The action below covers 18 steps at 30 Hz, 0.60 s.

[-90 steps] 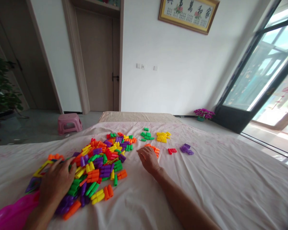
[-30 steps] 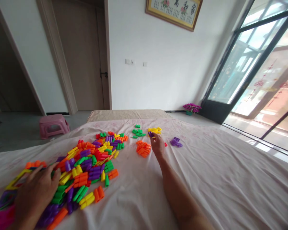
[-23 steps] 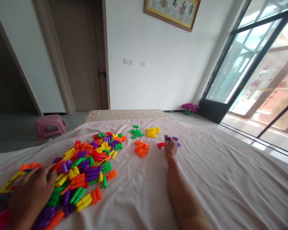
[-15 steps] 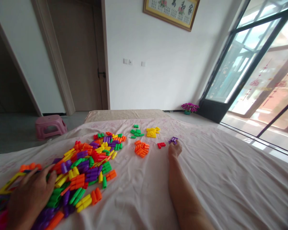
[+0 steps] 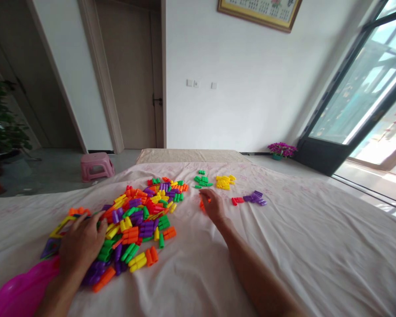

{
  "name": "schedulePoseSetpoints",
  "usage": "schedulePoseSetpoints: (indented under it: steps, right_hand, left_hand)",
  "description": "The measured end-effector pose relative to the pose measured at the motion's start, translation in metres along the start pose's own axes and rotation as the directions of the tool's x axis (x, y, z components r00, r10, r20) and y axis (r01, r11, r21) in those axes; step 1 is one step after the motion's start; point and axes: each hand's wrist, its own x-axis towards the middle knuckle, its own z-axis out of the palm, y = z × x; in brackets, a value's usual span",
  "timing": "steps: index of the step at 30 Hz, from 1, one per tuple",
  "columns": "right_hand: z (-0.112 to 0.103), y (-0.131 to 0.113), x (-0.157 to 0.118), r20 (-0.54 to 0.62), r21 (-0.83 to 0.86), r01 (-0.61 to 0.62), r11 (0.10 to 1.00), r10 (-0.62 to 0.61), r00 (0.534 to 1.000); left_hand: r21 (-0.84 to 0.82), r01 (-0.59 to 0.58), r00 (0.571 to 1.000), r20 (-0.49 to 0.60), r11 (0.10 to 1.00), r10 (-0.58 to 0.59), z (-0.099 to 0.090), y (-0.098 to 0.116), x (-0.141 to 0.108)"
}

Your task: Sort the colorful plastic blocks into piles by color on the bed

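Observation:
My left hand (image 5: pixel 84 237) rests on the left side of a mixed heap of plastic building blocks (image 5: pixel 147 228) in orange, purple, green, yellow and red. Its fingers are spread and loosely bent, with no block seen gripped. Over a small group of orange blocks (image 5: pixel 203 206) is my right hand (image 5: pixel 214 206), fingers apart and slightly curled; it hides most of that group. Nothing shows between its fingers. Nearby lie separate groups of green blocks (image 5: pixel 202 181), yellow blocks (image 5: pixel 225 182), red blocks (image 5: pixel 237 201) and purple blocks (image 5: pixel 255 198).
All blocks lie on a wrinkled pale cloth (image 5: pixel 303 246). A bright pink plastic thing (image 5: pixel 23 288) sits by my left forearm, near a yellow-framed piece (image 5: pixel 61 226). Beyond the cloth are a pink stool (image 5: pixel 97 166), a potted plant (image 5: pixel 6 119) and magenta flowers (image 5: pixel 282 149).
My right hand has left the purple blocks, which now lie beside the red ones, and has moved left over the orange group. The view has turned left; my left hand stays on the heap.

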Motion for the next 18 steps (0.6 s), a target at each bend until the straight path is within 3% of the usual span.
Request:
schedulePoseSetpoints:
  steps: [2, 4, 8, 12, 18]
  right_hand:
    - [0.019, -0.031, -0.012, 0.197, 0.061, 0.061, 0.996, -0.072, 0.978]
    - [0.033, -0.058, -0.023, 0.373, 0.112, 0.123, 0.986, -0.156, 0.915]
    - [0.051, -0.088, -0.037, 0.552, -0.010, 0.143, 0.990, -0.114, 0.826]
    - [0.063, -0.092, -0.040, 0.611, -0.116, 0.130, 0.985, -0.032, 0.791]
    - [0.067, -0.083, -0.044, 0.529, -0.013, -0.020, 1.000, 0.024, 0.848]
  left_hand:
    - [-0.010, -0.004, 1.000, -0.005, 1.000, 0.004, -0.001, 0.001, 0.000]
    - [-0.013, -0.007, 1.000, -0.008, 1.000, 0.007, -0.002, 0.001, 0.000]
    - [-0.019, 0.008, 1.000, -0.018, 1.000, -0.009, -0.001, 0.002, 0.000]
    - [-0.030, 0.011, 1.000, -0.018, 0.999, -0.011, 0.001, 0.001, 0.000]
    - [-0.016, 0.017, 1.000, -0.008, 1.000, -0.017, -0.002, 0.003, 0.000]
